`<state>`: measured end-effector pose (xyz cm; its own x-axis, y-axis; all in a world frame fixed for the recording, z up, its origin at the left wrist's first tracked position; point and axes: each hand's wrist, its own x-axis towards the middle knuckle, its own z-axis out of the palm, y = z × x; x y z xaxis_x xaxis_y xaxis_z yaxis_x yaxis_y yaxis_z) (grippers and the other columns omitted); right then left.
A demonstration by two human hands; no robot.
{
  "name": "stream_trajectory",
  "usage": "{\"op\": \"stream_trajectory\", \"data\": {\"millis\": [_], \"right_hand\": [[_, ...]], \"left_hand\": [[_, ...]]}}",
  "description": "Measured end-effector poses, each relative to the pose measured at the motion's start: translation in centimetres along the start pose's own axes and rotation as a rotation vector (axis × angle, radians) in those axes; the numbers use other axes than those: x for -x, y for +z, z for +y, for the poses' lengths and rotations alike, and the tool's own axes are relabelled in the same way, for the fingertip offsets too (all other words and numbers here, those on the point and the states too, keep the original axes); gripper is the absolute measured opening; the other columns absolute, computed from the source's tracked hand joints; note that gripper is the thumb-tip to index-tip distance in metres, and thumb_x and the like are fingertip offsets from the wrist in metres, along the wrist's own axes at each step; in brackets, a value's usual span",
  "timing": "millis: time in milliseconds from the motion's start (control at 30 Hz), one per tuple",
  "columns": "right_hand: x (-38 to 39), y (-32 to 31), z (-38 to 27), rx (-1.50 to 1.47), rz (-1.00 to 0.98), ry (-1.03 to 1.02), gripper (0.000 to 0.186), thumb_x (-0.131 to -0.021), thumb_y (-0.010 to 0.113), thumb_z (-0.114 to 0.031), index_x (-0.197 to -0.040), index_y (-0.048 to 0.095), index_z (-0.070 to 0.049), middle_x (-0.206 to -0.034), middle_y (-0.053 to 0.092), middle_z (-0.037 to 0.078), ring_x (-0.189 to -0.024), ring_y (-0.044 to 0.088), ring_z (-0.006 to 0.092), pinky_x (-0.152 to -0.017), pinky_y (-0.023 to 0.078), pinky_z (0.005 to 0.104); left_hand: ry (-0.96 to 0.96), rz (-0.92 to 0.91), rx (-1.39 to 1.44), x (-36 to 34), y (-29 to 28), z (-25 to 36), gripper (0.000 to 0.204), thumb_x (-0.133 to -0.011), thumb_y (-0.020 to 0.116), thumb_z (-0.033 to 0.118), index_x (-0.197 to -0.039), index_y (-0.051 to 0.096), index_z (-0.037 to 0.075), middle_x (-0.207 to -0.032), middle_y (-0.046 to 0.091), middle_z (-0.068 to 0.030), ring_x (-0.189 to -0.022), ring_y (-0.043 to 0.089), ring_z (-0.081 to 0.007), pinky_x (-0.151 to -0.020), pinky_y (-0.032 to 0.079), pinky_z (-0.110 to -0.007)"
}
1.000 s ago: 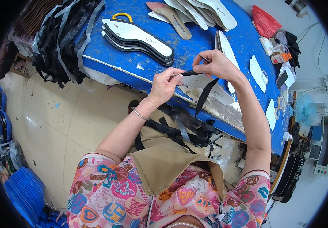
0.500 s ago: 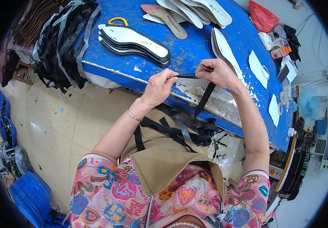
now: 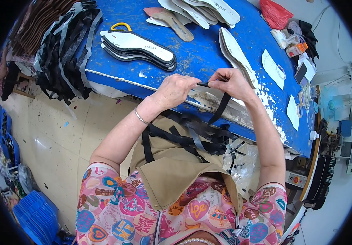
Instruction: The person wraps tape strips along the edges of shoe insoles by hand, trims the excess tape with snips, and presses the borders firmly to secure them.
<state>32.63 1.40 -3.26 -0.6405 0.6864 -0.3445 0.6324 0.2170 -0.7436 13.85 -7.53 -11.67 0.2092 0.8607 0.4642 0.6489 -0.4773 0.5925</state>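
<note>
My left hand [image 3: 176, 90] and my right hand [image 3: 233, 83] meet at the near edge of the blue worktable [image 3: 192, 57]. Both pinch the top end of a black strap [image 3: 221, 107], which hangs down from my fingers toward my lap. A thin dark tool or strip sticks up from my right hand's fingers; I cannot tell which it is. More black straps [image 3: 192, 134] lie heaped on the tan apron [image 3: 172, 171] over my lap.
A stack of white-and-black shoe insoles [image 3: 139, 45] with yellow-handled scissors [image 3: 121, 26] lies left on the table. More insoles [image 3: 200, 10] sit at the far edge, one long pair [image 3: 237, 53] by my right hand. Black strips [image 3: 61, 49] hang off the left corner.
Both hands stay on the strap's top end with only small finger shifts. The strap still hangs down the same way.
</note>
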Motion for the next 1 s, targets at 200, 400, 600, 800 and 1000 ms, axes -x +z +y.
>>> {"op": "stream_trajectory", "data": {"millis": [200,400,600,800,1000], "right_hand": [[0.5,1.6,2.2,-0.072,0.134,-0.179,0.010,-0.078,0.069,-0.009,-0.078,0.065,0.000,-0.066,0.059,-0.001,-0.061,0.044,0.0050,-0.055,0.037,0.0237],[1.5,0.3,3.0,-0.091,0.192,-0.064,0.010,-0.079,0.069,-0.009,-0.078,0.064,-0.001,-0.062,0.055,-0.002,-0.056,0.045,0.0041,-0.050,0.036,0.0225],[2.4,0.3,4.6,-0.097,0.224,-0.059,0.012,-0.079,0.069,-0.011,-0.079,0.064,-0.001,-0.062,0.055,0.000,-0.056,0.046,0.0053,-0.051,0.037,0.0233],[3.5,0.0,5.7,0.089,0.317,-0.014,0.016,-0.078,0.070,-0.016,-0.081,0.064,-0.002,-0.063,0.058,0.002,-0.059,0.048,0.0082,-0.056,0.040,0.0269],[3.5,-1.1,4.5,0.041,0.292,0.000,0.017,-0.078,0.070,-0.017,-0.080,0.065,-0.001,-0.064,0.059,0.004,-0.059,0.049,0.0085,-0.055,0.041,0.0276]], "left_hand": [[0.135,0.082,0.102,-1.8,1.4,1.3,0.019,-0.086,0.053,0.008,-0.102,0.063,0.003,-0.091,0.066,-0.0156,-0.083,0.063,-0.0334,-0.073,0.051,-0.040],[0.021,-0.039,0.050,-2.5,1.3,0.9,0.020,-0.088,0.054,0.012,-0.104,0.063,0.003,-0.095,0.066,-0.0161,-0.084,0.064,-0.0326,-0.072,0.052,-0.039],[-0.011,-0.031,0.011,-3.1,1.4,2.0,0.023,-0.089,0.054,0.024,-0.101,0.066,0.009,-0.082,0.066,-0.0117,-0.075,0.063,-0.0309,-0.066,0.051,-0.038],[-0.121,-0.032,-0.069,-3.7,2.0,2.4,0.028,-0.082,0.062,0.037,-0.083,0.071,0.010,-0.076,0.065,-0.0092,-0.069,0.063,-0.0272,-0.061,0.051,-0.036],[-0.090,0.049,-0.129,-3.5,2.7,2.1,0.026,-0.079,0.066,0.036,-0.080,0.071,0.010,-0.072,0.065,-0.0086,-0.065,0.063,-0.0268,-0.055,0.051,-0.034]]}}
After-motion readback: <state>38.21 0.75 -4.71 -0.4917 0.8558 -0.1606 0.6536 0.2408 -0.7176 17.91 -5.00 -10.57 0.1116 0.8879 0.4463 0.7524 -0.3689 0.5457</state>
